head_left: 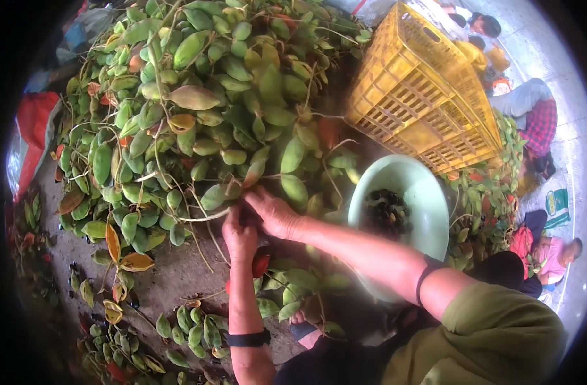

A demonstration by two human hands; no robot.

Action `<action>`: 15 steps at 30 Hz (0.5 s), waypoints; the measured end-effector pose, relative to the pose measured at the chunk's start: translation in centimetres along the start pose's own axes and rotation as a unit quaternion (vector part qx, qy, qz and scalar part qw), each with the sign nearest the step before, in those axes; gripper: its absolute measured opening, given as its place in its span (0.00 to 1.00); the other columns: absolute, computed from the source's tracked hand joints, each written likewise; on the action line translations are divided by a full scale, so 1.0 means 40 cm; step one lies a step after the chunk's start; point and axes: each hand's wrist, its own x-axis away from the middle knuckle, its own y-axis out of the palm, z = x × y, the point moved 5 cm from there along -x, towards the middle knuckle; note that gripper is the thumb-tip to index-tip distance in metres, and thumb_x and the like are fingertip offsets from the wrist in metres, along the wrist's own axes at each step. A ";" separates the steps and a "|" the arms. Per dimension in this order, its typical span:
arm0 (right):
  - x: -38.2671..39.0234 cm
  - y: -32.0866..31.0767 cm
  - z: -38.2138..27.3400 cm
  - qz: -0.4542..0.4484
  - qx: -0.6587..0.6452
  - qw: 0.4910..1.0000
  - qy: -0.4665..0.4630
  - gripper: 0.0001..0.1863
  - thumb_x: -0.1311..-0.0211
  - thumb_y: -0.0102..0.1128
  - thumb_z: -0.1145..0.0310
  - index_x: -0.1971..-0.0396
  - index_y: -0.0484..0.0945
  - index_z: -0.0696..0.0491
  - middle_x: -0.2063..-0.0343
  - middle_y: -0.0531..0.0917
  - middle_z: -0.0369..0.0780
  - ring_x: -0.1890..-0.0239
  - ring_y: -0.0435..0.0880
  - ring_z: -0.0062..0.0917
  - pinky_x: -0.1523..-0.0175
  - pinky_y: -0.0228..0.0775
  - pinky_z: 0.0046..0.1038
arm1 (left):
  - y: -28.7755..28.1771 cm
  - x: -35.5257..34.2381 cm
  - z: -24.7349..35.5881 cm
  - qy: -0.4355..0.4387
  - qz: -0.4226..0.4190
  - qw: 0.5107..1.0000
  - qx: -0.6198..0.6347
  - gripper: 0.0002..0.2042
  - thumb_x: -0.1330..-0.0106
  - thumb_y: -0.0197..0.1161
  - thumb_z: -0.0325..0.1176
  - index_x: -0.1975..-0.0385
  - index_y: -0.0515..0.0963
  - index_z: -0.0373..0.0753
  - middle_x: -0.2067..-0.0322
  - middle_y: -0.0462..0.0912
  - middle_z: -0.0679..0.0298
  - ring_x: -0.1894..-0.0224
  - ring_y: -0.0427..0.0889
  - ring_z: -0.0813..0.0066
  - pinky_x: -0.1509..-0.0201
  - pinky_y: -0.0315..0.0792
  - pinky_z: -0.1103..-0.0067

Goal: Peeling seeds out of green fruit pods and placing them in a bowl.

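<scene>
In front of me rises a large heap of green seed pods [242, 115] on their stems, some split and orange inside. My left hand [240, 239] is closed at the near edge of the heap, where a pale pod stem [207, 219] runs into its fingers. Close against it, my right hand [275, 213] reaches in from the right with its fingers bent. Just beyond its fingertips is a reddish-green pod [255, 172]. What the right fingers pinch is hidden. A dark red, shiny piece [261, 262] shows beside my left wrist.
A pale green basin [428, 218] with dark seeds stands beside my right forearm. Behind it a yellow plastic crate [428, 96] leans tilted. Loose pod clusters [194, 330] lie on the floor near me. A red and white bag [33, 138] is at the left; several people sit at the right.
</scene>
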 end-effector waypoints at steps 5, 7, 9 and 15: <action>0.045 0.020 0.079 -0.022 -0.251 0.951 0.180 0.25 0.52 0.56 0.83 0.50 0.68 0.57 0.56 0.75 0.44 0.56 0.77 0.32 0.54 0.73 0.30 | 0.040 0.022 -0.026 -0.109 -0.014 0.983 0.146 0.18 0.41 0.49 0.16 0.50 0.74 0.29 0.57 0.81 0.58 0.56 0.79 0.72 0.48 0.71 0.80; 0.064 -0.023 0.041 -0.067 -0.402 0.875 0.261 0.23 0.48 0.54 0.82 0.49 0.69 0.59 0.56 0.77 0.39 0.56 0.76 0.23 0.53 0.73 0.24 | 0.046 0.047 0.005 -0.103 -0.013 0.985 0.136 0.16 0.38 0.52 0.19 0.49 0.72 0.28 0.56 0.80 0.58 0.55 0.79 0.74 0.49 0.72 0.80; 0.072 -0.126 -0.012 -0.082 -0.422 0.854 0.294 0.17 0.46 0.56 0.76 0.54 0.72 0.58 0.65 0.77 0.36 0.62 0.75 0.19 0.58 0.71 0.23 | 0.082 0.100 0.101 -0.089 -0.017 0.975 0.201 0.16 0.36 0.53 0.21 0.47 0.71 0.28 0.55 0.80 0.58 0.54 0.79 0.73 0.48 0.73 0.79; 0.173 -0.462 -0.034 -0.231 -0.271 0.906 0.229 0.12 0.39 0.59 0.62 0.63 0.77 0.55 0.70 0.78 0.34 0.66 0.75 0.17 0.60 0.71 0.23 | 0.269 0.277 0.312 0.127 -0.126 0.981 0.072 0.22 0.44 0.51 0.14 0.48 0.74 0.33 0.48 0.73 0.50 0.44 0.73 0.65 0.44 0.70 0.77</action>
